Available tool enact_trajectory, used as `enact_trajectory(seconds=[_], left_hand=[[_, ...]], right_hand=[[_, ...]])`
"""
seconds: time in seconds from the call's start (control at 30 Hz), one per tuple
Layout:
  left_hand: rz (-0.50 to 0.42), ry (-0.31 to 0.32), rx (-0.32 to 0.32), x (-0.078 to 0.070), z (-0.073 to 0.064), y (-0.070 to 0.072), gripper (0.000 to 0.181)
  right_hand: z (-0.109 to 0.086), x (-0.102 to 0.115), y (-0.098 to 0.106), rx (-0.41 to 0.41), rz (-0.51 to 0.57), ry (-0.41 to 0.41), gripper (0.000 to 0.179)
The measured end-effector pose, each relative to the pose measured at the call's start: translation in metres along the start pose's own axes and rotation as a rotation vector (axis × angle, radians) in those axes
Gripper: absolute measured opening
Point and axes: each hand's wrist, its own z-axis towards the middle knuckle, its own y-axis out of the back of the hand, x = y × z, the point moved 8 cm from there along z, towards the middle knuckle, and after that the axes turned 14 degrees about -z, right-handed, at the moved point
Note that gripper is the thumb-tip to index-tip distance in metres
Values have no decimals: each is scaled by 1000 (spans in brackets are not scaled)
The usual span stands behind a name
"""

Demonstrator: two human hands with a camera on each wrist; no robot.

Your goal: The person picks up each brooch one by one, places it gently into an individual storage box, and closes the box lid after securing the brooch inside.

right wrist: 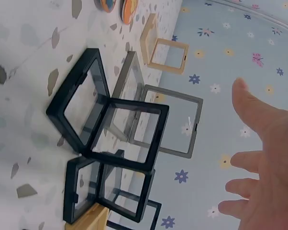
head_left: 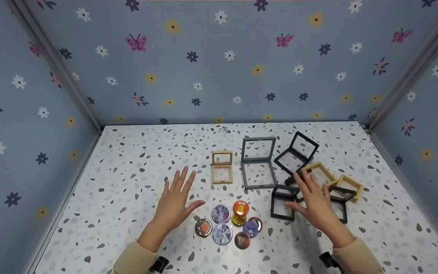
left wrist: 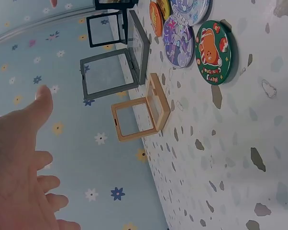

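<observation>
My left hand (head_left: 174,205) is held above the table with its fingers spread, left of a cluster of round badges. Nearest its thumb lies a green badge (left wrist: 214,51) with an orange figure; two purple badges (head_left: 222,233) and an orange badge (head_left: 241,207) lie beside it. My right hand (head_left: 315,203) hovers, fingers extended, over several hinged black display frames (head_left: 283,218). In the right wrist view, its palm (right wrist: 275,158) is empty, with a black frame (right wrist: 129,104) standing open nearby. A small tan frame (head_left: 222,182) and a larger grey frame (head_left: 260,187) stand open between the hands.
Yellow frames (head_left: 357,191) lie among the black ones at the right. Another black frame (head_left: 297,152) stands open farther back. Flower-patterned walls (head_left: 219,76) enclose the speckled table (head_left: 135,152) at the back and both sides.
</observation>
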Motion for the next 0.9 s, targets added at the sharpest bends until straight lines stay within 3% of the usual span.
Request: enact_trajectory(seconds=[0.33, 0.53, 0.73, 0.9], left_hand=[[-116, -75, -111, -2, 15, 0, 70], [-156, -117, -183, -2, 26, -2, 63], [-183, -73, -187, 3, 38, -7, 58], [-210, -91, -177, 2, 51, -11, 55]], right_hand=[[3, 24, 1, -162, 76, 112, 77], [3, 34, -1, -217, 147, 116, 69], [3, 53, -6, -265, 194, 180, 58], [4, 68, -11, -299, 207, 211, 54]])
